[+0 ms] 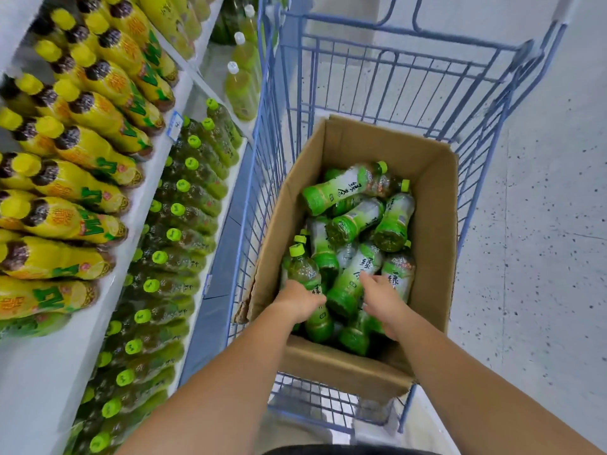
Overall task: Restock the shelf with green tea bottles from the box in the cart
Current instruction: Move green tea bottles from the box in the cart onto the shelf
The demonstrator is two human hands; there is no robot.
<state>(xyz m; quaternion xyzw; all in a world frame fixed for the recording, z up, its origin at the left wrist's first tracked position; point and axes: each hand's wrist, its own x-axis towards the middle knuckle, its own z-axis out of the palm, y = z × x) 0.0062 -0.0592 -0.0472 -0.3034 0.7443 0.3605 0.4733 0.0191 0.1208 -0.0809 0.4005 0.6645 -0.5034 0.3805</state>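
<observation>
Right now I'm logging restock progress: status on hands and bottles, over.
Left hand gripping an upright green tea bottle in the box. Right hand reaching onto a lying bottle, grip unclear. Nothing in the way.

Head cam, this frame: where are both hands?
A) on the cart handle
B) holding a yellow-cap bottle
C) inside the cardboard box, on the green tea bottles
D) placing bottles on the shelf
C: the left hand and right hand both reach into the cardboard box in the cart, down among the green tea bottles; the shelf is off to the left, untouched.
</observation>
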